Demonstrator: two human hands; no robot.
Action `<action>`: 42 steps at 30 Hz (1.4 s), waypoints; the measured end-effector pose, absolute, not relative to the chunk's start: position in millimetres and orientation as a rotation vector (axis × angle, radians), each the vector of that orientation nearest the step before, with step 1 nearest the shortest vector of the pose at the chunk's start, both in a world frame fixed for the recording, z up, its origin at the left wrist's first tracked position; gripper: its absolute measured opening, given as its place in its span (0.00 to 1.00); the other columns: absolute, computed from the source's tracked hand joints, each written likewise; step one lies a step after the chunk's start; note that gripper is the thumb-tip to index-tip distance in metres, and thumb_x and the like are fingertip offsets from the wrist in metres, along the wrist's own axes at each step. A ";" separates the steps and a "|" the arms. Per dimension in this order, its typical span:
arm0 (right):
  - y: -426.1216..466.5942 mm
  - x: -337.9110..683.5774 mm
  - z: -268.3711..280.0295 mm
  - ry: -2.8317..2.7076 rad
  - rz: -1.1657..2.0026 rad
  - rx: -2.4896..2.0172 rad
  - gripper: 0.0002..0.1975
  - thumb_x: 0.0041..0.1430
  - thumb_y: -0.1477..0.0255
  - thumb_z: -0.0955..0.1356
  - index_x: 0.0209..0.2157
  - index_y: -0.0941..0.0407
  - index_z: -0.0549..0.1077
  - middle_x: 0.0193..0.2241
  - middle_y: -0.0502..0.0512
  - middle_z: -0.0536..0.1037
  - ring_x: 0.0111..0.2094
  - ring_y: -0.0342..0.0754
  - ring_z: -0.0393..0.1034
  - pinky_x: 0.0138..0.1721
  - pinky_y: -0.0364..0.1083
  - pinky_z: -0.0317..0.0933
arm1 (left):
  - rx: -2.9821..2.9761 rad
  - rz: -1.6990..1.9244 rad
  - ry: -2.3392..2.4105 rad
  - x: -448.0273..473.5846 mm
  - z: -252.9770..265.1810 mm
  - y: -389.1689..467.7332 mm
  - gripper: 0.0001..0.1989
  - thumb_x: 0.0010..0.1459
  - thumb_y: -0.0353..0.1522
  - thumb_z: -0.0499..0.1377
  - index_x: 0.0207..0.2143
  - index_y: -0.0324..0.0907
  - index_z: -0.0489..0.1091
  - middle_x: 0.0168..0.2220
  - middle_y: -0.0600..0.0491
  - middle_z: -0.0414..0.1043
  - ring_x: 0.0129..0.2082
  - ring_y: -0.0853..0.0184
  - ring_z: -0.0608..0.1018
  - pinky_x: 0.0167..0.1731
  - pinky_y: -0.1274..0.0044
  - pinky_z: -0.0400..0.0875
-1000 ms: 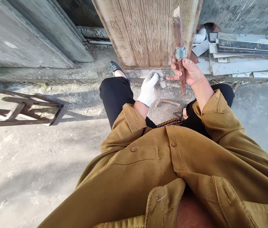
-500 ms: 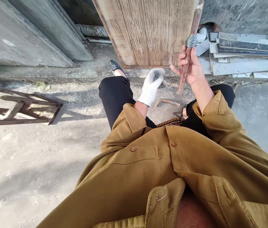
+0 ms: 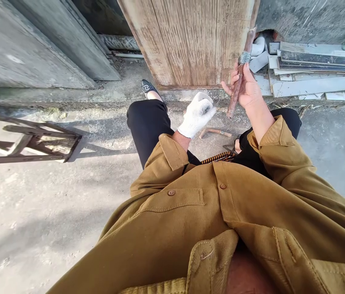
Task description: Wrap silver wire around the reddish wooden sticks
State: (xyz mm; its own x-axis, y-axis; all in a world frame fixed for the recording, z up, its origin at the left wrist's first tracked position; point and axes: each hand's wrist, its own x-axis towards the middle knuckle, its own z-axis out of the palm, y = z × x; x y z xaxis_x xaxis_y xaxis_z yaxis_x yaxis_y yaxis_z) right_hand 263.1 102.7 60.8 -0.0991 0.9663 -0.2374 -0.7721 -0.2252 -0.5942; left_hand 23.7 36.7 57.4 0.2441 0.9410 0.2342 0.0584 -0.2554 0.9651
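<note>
My right hand (image 3: 250, 87) is wrapped around a short reddish-brown stick (image 3: 236, 94), which is held at a slant. Just above the fingers, a band of thin metal wire (image 3: 244, 58) is wound round the stick. To its left, my left hand (image 3: 199, 113), in a white knit glove, is closed with the fingers curled in. A faint strand shows by its fingertips, apparently wire; most of it is too fine to see. On the ground below the hands lies a bent brown stick (image 3: 215, 131), with a light band near its right end.
A weathered wooden panel (image 3: 187, 45) stands in front of me. Several stacked boards (image 3: 319, 85) lie at the right by a white pipe (image 3: 258, 45). A wooden frame (image 3: 38, 139) rests on the concrete at the left. My knees flank the work.
The stick's upper end has tipped down and towards me in my right hand. My gloved left hand has turned over, its fingers curled tighter, and shifted slightly right.
</note>
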 end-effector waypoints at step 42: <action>87.3 301.8 131.5 -0.667 1.155 -0.712 0.36 0.26 0.49 0.92 0.40 0.38 0.84 0.32 0.43 0.79 0.41 0.51 0.63 0.59 0.47 0.62 | 1.461 0.973 0.850 -16.0 7.2 63.5 0.34 0.64 0.50 0.75 0.66 0.48 0.73 0.57 0.43 0.82 0.28 0.71 0.77 0.25 0.78 0.69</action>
